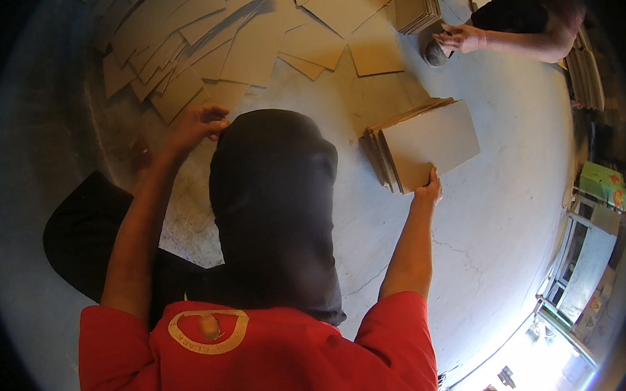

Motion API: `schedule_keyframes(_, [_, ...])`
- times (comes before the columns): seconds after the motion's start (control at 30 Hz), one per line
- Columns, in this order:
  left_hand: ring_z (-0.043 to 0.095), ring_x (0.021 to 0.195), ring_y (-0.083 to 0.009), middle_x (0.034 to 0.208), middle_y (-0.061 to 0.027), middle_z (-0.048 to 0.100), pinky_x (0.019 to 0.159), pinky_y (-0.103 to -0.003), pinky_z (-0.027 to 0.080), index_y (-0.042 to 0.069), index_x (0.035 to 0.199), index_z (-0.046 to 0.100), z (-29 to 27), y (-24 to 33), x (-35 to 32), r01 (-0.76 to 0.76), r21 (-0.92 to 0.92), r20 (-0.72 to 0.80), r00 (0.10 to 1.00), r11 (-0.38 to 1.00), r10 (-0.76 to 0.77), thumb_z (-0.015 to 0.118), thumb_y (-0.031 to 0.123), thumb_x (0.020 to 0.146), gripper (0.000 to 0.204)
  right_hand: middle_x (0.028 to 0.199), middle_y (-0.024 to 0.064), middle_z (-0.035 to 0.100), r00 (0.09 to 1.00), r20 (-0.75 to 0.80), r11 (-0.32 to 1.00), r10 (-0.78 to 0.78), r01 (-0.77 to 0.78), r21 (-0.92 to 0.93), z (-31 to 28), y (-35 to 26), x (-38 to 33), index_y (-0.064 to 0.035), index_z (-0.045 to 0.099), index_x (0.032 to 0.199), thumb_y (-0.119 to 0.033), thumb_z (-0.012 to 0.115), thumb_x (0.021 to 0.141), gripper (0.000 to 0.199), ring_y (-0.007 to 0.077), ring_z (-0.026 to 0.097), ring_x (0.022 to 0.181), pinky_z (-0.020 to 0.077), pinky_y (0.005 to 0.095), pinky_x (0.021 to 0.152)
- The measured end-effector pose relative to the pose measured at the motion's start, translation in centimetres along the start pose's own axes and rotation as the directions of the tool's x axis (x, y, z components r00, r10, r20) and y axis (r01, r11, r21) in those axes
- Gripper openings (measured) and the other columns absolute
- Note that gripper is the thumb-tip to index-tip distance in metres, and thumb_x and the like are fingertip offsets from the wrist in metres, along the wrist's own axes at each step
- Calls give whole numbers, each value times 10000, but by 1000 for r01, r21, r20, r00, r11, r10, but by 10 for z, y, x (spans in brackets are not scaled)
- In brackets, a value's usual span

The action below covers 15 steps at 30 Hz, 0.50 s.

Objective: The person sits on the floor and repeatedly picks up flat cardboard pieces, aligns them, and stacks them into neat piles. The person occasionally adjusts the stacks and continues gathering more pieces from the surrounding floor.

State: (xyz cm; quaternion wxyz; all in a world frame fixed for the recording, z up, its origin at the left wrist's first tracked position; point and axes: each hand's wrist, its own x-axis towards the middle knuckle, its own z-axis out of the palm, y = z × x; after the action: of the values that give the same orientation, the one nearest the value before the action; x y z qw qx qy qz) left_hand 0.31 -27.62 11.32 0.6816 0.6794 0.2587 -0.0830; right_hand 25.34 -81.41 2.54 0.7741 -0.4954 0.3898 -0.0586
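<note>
My right hand [430,188] grips the near edge of a tan cardboard sheet [435,138], thumb over its face. That sheet leans at the front of a stack of cardboard sheets [382,159] on the floor to the right of my raised knee. Whether my fingers hold only the front sheet or several cannot be made out. My left hand [204,123] is up beside the left of the knee, fingers loosely bent and apart from the thumb, with nothing visible in it. Many loose cardboard sheets [250,52] lie spread and overlapping on the floor beyond it.
At the far right, another person's hand [462,38] is next to a dark rounded object [434,54] and a cardboard stack [416,8]. My dark-clad knee [274,186] rises between my arms. More stacked cardboard [586,72] and a green box [604,185] stand along the right side.
</note>
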Motion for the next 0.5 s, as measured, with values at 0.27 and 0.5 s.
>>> schedule_keyframes(0.27, [618, 894, -165, 988, -81, 644, 810, -286, 480, -6, 1078, 614, -4, 3, -4, 5, 13, -19, 1000, 1000, -5, 685, 168, 797, 338, 963, 170, 623, 989, -103, 992, -104, 96, -80, 13, -3, -21, 79, 596, 933, 45, 678, 761, 193, 298, 627, 835, 560, 426, 733])
schedule_keyframes(0.5, [613, 885, -160, 982, -82, 643, 798, -289, 481, -13, 1072, 611, 4, 6, -3, 14, 1, -25, 1000, 1000, -14, 685, 183, 801, 342, 863, 164, 633, 932, -152, 898, -330, 260, -356, 0, -15, -16, 75, 610, 737, 59, 717, 664, 130, 278, 628, 741, 552, 393, 616])
